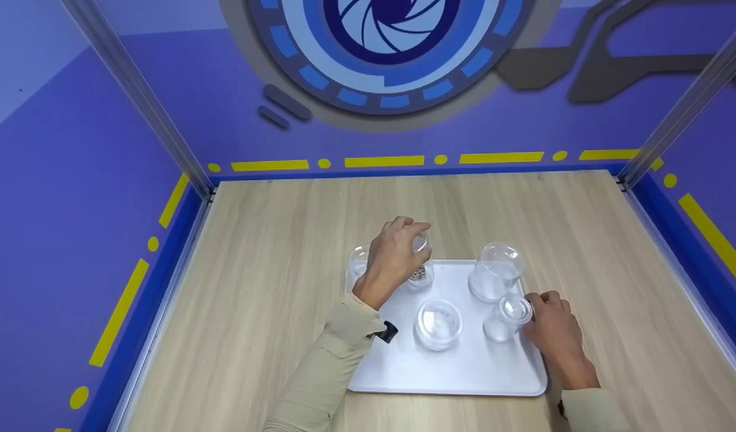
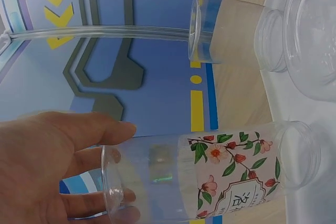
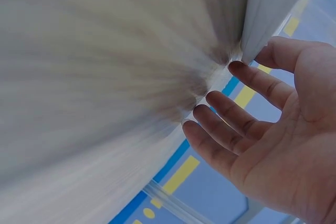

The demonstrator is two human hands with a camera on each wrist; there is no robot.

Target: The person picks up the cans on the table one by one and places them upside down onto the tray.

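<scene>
My left hand (image 1: 396,252) grips the upper end of a clear jar (image 1: 420,279), thumb on one side and fingers round the other. In the left wrist view this jar (image 2: 236,171) shows a pink floral label, and the fingers (image 2: 84,205) are partly seen through its clear wall. It is upright, its lower end close over the white tray (image 1: 403,375). My right hand (image 1: 556,330) rests at the tray's right edge. Its fingertips (image 3: 202,109) touch the table, loosely bent, while the thumb (image 3: 281,53) lies over the tray's rim.
On the tray are a clear jar (image 1: 438,324) near the middle, a wide one (image 1: 493,279) at back right and a narrow one (image 1: 505,321) beside my right hand. Another clear jar (image 1: 357,258) shows behind my left hand. Blue panels (image 1: 182,102) enclose the wooden table (image 1: 272,240).
</scene>
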